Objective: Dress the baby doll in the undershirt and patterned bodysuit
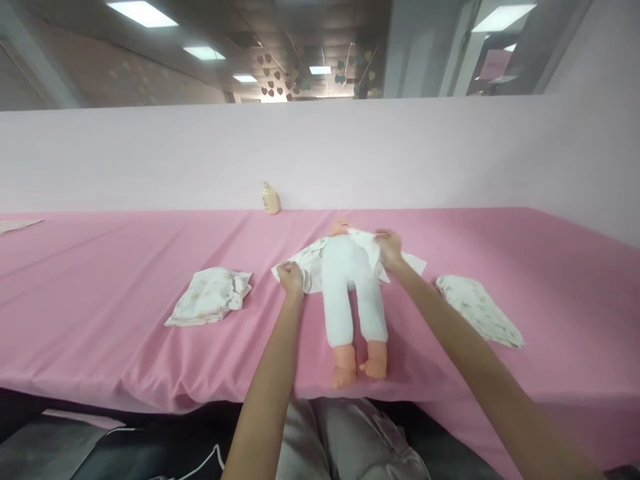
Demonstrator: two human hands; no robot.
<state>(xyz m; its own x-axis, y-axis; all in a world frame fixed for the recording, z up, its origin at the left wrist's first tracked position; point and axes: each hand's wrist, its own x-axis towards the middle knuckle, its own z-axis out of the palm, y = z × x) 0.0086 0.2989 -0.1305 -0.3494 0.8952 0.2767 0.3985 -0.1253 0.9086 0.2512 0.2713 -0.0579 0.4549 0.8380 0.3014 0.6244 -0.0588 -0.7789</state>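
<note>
A baby doll (350, 287) lies on its back on the pink table (100, 300), feet toward me, with a white body and legs. Under its upper body is a spread white printed garment (310, 260). My left hand (291, 276) is closed on the garment's left edge beside the doll's waist. Over the doll's right shoulder, my right hand (389, 249) is closed on the garment's right flap. The doll's head (340, 229) is partly hidden behind the cloth.
A crumpled printed cloth (210, 297) lies left of the doll and a folded one (479, 310) to the right. A small cream bottle (271, 199) stands against the pale partition wall (150, 160) at the back. The table's front edge is close to my lap.
</note>
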